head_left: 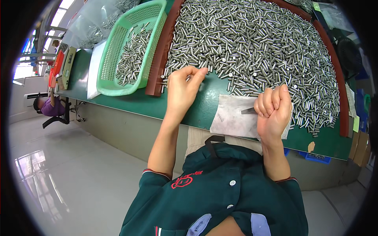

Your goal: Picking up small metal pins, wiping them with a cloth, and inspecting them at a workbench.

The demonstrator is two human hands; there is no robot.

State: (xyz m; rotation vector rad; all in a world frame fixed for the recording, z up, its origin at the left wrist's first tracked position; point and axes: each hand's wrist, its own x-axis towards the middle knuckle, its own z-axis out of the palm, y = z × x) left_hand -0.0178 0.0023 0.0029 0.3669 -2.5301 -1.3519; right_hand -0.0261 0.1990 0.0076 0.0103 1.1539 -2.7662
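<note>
Well — right hand grips a grey tool.

There are two hands, one tool and countless pins.

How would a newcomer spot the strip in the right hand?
On the green table, near the heaped metal pins, find the smudged pale sheet. Over it, a grey strip juts leftward from the right hand: flat, unlike the round pins.
</note>
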